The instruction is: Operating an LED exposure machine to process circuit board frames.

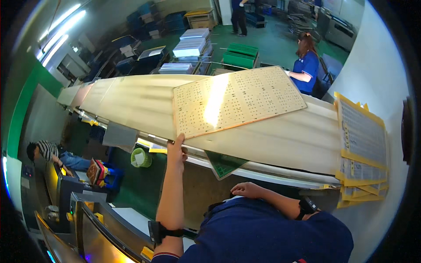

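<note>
My left hand [176, 154] is closed on the near left corner of a flat cream-coloured circuit panel [245, 101], thumb on top. The panel is covered with rows of small dark marks, and a bright glare streak crosses it. It lies at a slant over the long pale worktable [144, 103]; whether it rests fully on the surface I cannot tell. My right hand [247, 190] is held at my waist, its fingers loosely bent and apart from the panel, with nothing visible in it. Between my hands, a dark green patterned board [223, 164] sticks out below the table's front edge.
Yellow-edged printed sheets [364, 136] hang at the table's right end. A co-worker in blue [307, 65] stands across the table. Behind are green racks [240, 55] and white stacks [191, 43]. Left below are a green basket [141, 158], metal machines [98, 230] and a person bending [48, 151].
</note>
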Demonstrator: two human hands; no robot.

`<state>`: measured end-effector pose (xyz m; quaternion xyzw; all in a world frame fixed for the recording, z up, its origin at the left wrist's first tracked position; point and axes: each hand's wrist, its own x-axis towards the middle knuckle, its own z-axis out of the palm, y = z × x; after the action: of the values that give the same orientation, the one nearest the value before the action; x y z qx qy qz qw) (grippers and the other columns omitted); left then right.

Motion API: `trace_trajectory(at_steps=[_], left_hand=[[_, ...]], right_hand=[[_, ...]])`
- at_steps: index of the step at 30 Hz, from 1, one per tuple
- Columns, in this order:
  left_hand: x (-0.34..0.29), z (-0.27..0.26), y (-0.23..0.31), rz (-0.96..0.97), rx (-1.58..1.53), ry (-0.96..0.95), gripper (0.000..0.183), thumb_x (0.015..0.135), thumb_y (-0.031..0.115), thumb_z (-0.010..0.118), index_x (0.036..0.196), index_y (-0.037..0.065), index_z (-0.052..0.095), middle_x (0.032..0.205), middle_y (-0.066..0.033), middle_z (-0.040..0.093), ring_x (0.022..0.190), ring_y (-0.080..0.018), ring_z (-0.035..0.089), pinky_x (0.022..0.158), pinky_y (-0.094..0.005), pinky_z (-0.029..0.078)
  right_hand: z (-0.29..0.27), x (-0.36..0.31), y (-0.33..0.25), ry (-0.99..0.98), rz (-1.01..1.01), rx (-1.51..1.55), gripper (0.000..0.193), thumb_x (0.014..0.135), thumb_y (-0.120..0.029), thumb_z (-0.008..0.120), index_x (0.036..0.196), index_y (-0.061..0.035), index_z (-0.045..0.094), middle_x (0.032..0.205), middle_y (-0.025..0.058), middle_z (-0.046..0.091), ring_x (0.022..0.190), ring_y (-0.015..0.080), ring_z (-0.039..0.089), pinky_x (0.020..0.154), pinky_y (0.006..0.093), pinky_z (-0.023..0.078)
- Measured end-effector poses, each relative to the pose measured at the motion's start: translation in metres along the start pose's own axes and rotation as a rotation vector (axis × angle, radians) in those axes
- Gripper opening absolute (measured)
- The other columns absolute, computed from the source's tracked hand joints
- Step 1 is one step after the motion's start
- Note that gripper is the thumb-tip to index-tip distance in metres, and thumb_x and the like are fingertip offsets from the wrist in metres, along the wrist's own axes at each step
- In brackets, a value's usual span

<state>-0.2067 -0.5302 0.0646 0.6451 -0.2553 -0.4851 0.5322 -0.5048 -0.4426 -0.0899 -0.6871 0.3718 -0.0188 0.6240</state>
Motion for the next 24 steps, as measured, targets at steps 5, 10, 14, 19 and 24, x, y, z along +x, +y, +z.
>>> trace_trajectory(at_steps=[5, 10, 14, 19, 24], left_hand=[[-0.032, 0.001, -0.028, 0.036, -0.107, -0.044, 0.040, 0.087, 0.025, 0.063, 0.117, 0.008, 0.043, 0.089, -0.0046, 0.056, 0.065, -0.0122, 0.056, 0.049, -0.0246, 0.042], [-0.128, 0.008, -0.052, 0.048, -0.158, -0.159, 0.056, 0.090, 0.015, 0.059, 0.138, 0.002, 0.035, 0.108, -0.0124, 0.062, 0.087, -0.0190, 0.064, 0.069, -0.0307, 0.054], [-0.094, 0.010, -0.032, -0.131, -0.455, -0.132, 0.045, 0.092, 0.012, 0.057, 0.132, -0.006, 0.045, 0.116, -0.0152, 0.062, 0.100, -0.0225, 0.064, 0.085, -0.0330, 0.053], [-0.099, -0.032, -0.022, 0.072, -0.350, -0.087, 0.036, 0.093, 0.012, 0.058, 0.123, -0.008, 0.054, 0.116, -0.0155, 0.064, 0.101, -0.0236, 0.064, 0.089, -0.0345, 0.051], [-0.189, -0.150, -0.081, 0.176, -0.451, 0.253, 0.036, 0.092, 0.011, 0.059, 0.123, -0.008, 0.054, 0.113, -0.0160, 0.065, 0.098, -0.0247, 0.066, 0.088, -0.0376, 0.052]], right_hand=[[0.006, -0.017, 0.022, 0.130, 0.020, 0.070, 0.037, 0.095, -0.034, 0.059, 0.121, -0.0081, 0.064, 0.111, 0.0102, 0.070, 0.099, 0.0197, 0.066, 0.090, 0.0327, 0.051], [0.001, -0.020, 0.019, 0.142, 0.031, 0.055, 0.038, 0.094, -0.035, 0.059, 0.121, -0.0087, 0.064, 0.112, 0.0133, 0.069, 0.100, 0.0261, 0.067, 0.089, 0.0391, 0.052], [0.016, -0.005, 0.000, 0.058, -0.070, 0.035, 0.038, 0.093, -0.034, 0.058, 0.121, -0.0082, 0.063, 0.111, 0.0152, 0.069, 0.099, 0.0275, 0.067, 0.088, 0.0397, 0.052], [0.038, 0.035, -0.043, -0.213, -0.364, -0.306, 0.036, 0.096, -0.034, 0.052, 0.117, -0.0064, 0.064, 0.110, 0.0162, 0.067, 0.101, 0.0316, 0.065, 0.088, 0.0407, 0.051], [0.034, 0.060, -0.047, -0.451, -0.406, -0.421, 0.036, 0.098, -0.032, 0.050, 0.118, -0.0043, 0.062, 0.115, 0.0167, 0.066, 0.107, 0.0345, 0.062, 0.091, 0.0400, 0.048]])
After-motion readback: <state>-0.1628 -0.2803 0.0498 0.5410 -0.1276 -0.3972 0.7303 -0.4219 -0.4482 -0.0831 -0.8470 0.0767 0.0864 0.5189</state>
